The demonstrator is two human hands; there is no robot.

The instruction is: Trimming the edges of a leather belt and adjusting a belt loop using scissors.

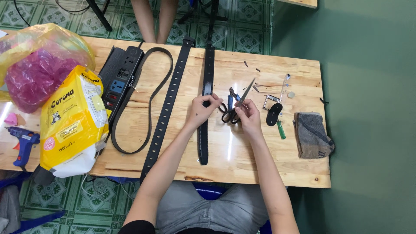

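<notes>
My left hand (203, 108) rests its fingers on a black belt strap (205, 78) that lies lengthwise across the wooden table (260, 160). My right hand (249, 113) grips the black handles of a pair of scissors (240, 102), whose blades point up and away. A second black belt with a row of holes (169, 104) lies to the left of the first. Small blue-handled pliers (233, 96) lie just behind the scissors.
A black power strip (119, 76) with a looped cable sits at the left, beside a yellow-and-white bag (71, 121) and a plastic bag with pink contents (34, 69). A blue glue gun (24, 141), metal buckle (271, 102), green screwdriver (281, 129) and grey folded cloth (312, 135) lie around. Another person's legs (154, 19) stand behind the table.
</notes>
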